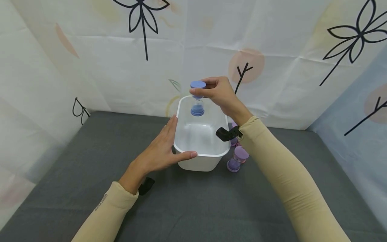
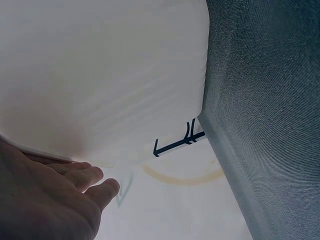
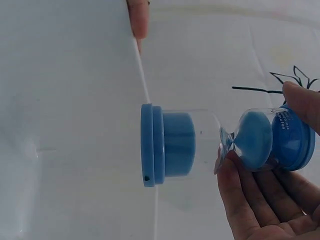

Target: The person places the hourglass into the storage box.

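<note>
A blue hourglass stands upright in the air over the white tub, its blue sand showing in both bulbs in the right wrist view. My right hand grips its upper end between thumb and fingers; in the right wrist view the fingers curl beneath the glass. My left hand rests against the tub's left side, fingers straight along the wall and thumb over the near rim. In the left wrist view the left hand lies along the tub's rim.
A purple hourglass stands on the grey cloth-covered table, just right of the tub. More purple and pink hourglasses sit behind it, partly hidden by the right wrist. A white patterned curtain hangs behind the tub.
</note>
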A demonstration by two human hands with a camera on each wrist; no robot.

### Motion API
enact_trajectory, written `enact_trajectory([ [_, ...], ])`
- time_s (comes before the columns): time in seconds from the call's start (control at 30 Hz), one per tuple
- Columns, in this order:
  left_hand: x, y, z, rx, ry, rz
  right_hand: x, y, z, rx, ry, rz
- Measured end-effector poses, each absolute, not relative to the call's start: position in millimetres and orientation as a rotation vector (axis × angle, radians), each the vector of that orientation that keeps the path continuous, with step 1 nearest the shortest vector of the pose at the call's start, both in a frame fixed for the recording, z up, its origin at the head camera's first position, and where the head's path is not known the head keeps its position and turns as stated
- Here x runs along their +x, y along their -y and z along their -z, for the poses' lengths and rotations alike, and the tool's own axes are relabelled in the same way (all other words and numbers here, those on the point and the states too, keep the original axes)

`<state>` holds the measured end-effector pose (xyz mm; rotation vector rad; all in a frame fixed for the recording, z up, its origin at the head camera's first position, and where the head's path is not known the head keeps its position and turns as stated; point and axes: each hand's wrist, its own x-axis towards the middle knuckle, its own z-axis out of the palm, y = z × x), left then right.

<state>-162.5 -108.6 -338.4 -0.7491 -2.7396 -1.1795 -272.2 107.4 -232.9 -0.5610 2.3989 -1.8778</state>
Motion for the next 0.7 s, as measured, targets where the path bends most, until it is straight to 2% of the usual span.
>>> enact_trajectory([
  [0.7,-161.7,110.4,338.2,-0.722,2.819,1.135,-306.8,-56.7,281.7,0.058,-2.525,1.546],
])
